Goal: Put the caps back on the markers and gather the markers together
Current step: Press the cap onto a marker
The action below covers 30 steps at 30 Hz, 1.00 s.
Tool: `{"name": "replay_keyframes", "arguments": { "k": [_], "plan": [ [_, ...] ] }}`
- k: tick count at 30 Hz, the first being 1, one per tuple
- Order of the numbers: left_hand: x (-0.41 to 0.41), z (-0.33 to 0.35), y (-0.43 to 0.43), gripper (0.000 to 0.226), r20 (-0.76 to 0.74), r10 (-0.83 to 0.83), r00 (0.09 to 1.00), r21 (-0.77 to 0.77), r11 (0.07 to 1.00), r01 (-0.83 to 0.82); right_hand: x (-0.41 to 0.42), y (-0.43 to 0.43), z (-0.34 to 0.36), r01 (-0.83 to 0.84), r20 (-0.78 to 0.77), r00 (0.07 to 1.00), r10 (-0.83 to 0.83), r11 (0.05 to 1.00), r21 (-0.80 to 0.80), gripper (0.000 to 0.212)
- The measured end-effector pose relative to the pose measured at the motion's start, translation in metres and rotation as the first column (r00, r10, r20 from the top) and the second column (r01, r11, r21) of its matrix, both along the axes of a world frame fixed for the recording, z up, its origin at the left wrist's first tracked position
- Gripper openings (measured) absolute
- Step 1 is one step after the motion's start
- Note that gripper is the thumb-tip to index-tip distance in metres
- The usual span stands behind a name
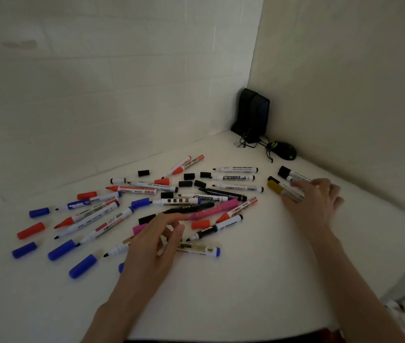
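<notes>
Left hand [156,246] relaxed, holding nothing, fingertips just near-left of the uncapped pink marker [216,209] (axis near-left to far-right, tip handward). Right hand [312,199] lies flat on capped markers [276,186], far right on the tabletop [246,280].

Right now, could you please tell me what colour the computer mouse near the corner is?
The mouse is black; head view.

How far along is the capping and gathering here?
Early. Done: a few capped markers sit grouped by the right hand, which touches them. In hand: the left hand hovers open over the scattered pile. Left: most markers there lie uncapped, with blue caps and black caps loose.
</notes>
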<state>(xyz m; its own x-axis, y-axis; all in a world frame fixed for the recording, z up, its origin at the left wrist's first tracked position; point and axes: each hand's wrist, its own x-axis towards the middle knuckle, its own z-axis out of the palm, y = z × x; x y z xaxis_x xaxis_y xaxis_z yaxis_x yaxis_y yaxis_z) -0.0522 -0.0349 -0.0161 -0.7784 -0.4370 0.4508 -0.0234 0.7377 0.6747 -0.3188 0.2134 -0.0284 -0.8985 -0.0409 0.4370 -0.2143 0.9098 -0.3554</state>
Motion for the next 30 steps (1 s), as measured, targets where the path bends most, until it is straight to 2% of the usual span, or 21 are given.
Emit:
{"name": "replay_keyframes", "arguments": {
  "k": [1,3,6,11,16,20,26,30],
  "plan": [
    [0.0,0.0,-0.001,0.018,0.013,-0.013,1.0,0.011,1.0,0.013,-0.006,0.001,0.0,-0.028,0.022,0.999,0.028,1.0,-0.002,0.048],
    [0.0,-0.001,-0.002,0.037,0.035,-0.036,0.999,0.025,0.999,0.035,-0.02,0.004,0.003,-0.083,0.143,0.986,0.08,0.996,0.02,0.063],
    [0.0,0.0,-0.002,0.049,0.054,-0.042,0.998,0.047,0.998,0.04,-0.044,0.009,0.001,-0.146,0.324,0.941,0.1,0.982,0.121,0.068],
    [-0.002,0.001,-0.001,0.038,0.039,-0.04,0.998,0.024,0.999,0.039,-0.06,0.007,-0.013,-0.122,0.175,0.981,0.083,0.966,0.229,0.058],
    [-0.007,0.008,0.007,0.031,0.022,-0.052,0.998,-0.027,0.998,0.052,-0.073,0.007,-0.011,-0.095,0.148,0.988,0.054,0.953,0.287,0.058],
    [-0.01,0.012,0.011,0.033,0.018,-0.071,0.997,-0.043,0.996,0.072,-0.09,0.018,0.0,-0.049,0.179,0.984,0.004,0.967,0.248,0.056],
    [-0.014,0.011,0.015,0.015,0.036,-0.067,0.997,-0.057,0.996,0.069,-0.119,0.036,-0.003,0.025,0.164,0.985,-0.052,0.987,0.158,0.062],
    [-0.015,0.007,0.013,0.016,0.049,-0.04,0.998,-0.07,0.997,0.043,-0.13,0.044,-0.005,0.023,0.065,0.997,-0.033,0.99,0.137,0.046]
  ]
}}
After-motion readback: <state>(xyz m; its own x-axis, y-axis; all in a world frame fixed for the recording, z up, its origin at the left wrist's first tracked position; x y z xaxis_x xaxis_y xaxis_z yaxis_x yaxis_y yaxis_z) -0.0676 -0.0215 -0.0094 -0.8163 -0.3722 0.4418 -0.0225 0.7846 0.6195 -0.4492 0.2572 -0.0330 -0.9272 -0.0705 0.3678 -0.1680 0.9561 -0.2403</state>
